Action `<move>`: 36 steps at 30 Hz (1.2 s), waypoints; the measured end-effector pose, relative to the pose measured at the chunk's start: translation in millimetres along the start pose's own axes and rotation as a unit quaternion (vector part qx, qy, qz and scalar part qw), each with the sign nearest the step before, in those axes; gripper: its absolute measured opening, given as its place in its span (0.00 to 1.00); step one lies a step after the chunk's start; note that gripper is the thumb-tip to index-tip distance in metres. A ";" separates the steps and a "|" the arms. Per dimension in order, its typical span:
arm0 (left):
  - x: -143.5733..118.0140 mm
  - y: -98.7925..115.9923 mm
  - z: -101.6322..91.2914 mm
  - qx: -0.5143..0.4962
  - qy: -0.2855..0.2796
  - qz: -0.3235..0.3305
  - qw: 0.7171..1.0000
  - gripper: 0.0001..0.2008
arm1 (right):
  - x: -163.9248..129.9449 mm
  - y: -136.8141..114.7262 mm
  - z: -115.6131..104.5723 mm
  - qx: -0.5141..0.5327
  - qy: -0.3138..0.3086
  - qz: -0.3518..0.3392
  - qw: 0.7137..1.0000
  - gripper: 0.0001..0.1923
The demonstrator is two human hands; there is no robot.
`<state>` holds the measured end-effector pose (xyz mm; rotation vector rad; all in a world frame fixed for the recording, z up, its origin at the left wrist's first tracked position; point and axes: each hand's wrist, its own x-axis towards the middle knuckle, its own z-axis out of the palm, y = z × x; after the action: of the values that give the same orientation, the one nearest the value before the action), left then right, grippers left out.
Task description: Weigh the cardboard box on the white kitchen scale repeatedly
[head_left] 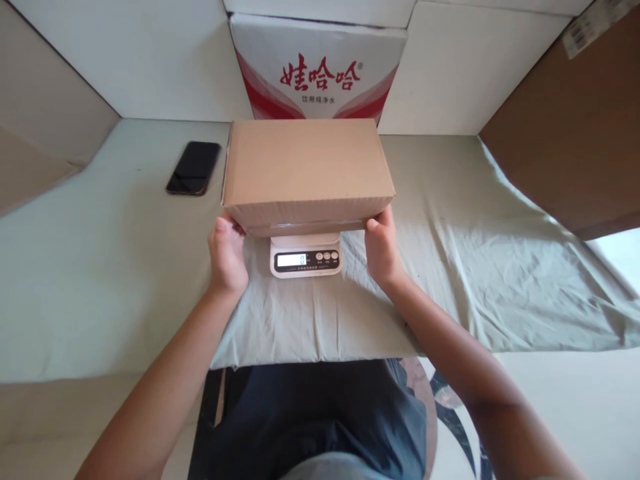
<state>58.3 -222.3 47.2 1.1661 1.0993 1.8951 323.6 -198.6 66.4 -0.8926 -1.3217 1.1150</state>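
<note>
A closed brown cardboard box [307, 163] is held level between my two hands, over a small white digital kitchen scale [307, 261]. My left hand [227, 257] grips the box's near left corner, thumb in front and fingers hidden beneath or behind it. At the near right corner, my right hand [384, 248] holds on the same way. The scale's lit display reads 0. Its weighing plate is mostly covered by the box, and I cannot tell whether the two touch.
On the pale green cloth [165, 280] lies a black smartphone [194, 168], left of the box. Behind stands a white and red carton [320, 73] with Chinese lettering. Large cardboard panels rise at the left [45, 100] and right [575, 127]. The cloth's front edge hangs near my lap.
</note>
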 end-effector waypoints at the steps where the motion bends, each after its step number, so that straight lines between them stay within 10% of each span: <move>1: -0.1 0.1 0.2 -0.001 0.002 0.001 1.000 0.42 | 0.0 0.2 0.0 0.004 -0.002 -0.002 1.000 0.38; 36: 4.2 3.0 0.2 -0.028 -0.028 0.008 0.999 0.40 | 1.1 -11.7 0.1 -0.007 0.036 -0.026 0.999 0.39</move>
<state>56.5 -220.1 51.5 1.1919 1.0026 1.8817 324.7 -200.6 77.9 -0.8961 -1.2882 1.0254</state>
